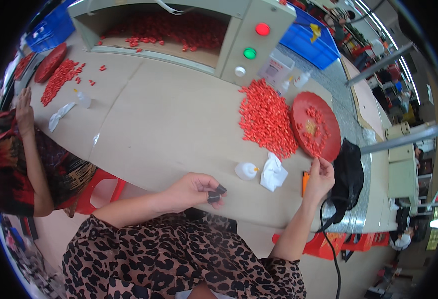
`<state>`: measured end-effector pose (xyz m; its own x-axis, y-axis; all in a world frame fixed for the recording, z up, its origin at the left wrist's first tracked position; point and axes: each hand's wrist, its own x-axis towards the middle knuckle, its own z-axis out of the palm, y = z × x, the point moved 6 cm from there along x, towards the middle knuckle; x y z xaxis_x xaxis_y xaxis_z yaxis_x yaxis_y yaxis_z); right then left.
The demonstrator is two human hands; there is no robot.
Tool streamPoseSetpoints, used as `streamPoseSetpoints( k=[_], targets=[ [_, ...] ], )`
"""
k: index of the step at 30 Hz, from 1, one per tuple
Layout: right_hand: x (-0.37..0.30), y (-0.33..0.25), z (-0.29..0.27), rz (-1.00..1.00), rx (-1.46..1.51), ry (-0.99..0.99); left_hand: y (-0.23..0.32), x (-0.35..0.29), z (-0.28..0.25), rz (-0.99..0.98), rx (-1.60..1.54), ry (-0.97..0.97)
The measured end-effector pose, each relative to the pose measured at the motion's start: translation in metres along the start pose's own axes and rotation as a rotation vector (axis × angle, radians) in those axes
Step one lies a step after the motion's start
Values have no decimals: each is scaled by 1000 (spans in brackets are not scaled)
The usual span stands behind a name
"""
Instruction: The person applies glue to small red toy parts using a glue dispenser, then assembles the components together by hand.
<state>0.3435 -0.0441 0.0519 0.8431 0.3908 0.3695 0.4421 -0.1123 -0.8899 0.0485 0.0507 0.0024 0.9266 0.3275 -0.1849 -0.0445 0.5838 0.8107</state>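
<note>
Whatever lies in the pinch of the right hand [323, 180] is hidden beside a red scalloped plate [313, 99] — the tan bits [310, 127] inside too small to identify. The push-button cabinet [257, 43] is cut off above; dark vignetting crops a co-worker [54, 162] at left.

**Machine [256, 42] at Twelve, Tray [325, 110] at Three**

Clock set at the middle of the table [144, 117], twelve farthest from the wearer. Inside the machine, loose pieces [179, 36]. At two, a box [277, 66] beside the machine, with a bin [309, 44] behind. At three, a heap [266, 119] against the tray's nine o'clock side; more pieces within the tray. At the tray's six o'clock edge, the right hand [321, 178], with a bag [348, 174] toward its three. At four, a bottle [245, 171], and a tissue [274, 173] just right of it. Between five and six, the left hand [196, 192]. Near nine, a second bottle [84, 100] and second tissue [59, 116]; near ten, a second heap [58, 83], then a second tray [51, 64].
</note>
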Motion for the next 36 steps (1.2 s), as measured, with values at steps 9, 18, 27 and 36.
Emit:
streamPoseSetpoints(
  k=[9,18,27,36],
  targets=[
    [38,23,14,-142,-466,95,147,96,-153,244,644,597],
    [27,24,6,-26,-235,123,272,230,-273,481,1688,1239],
    [24,23,9,25,-192,75,279,274,-344,653,1900,959],
    [16,8,12,37,-77,69,233,149,-274,570,1009,930]
  ],
)
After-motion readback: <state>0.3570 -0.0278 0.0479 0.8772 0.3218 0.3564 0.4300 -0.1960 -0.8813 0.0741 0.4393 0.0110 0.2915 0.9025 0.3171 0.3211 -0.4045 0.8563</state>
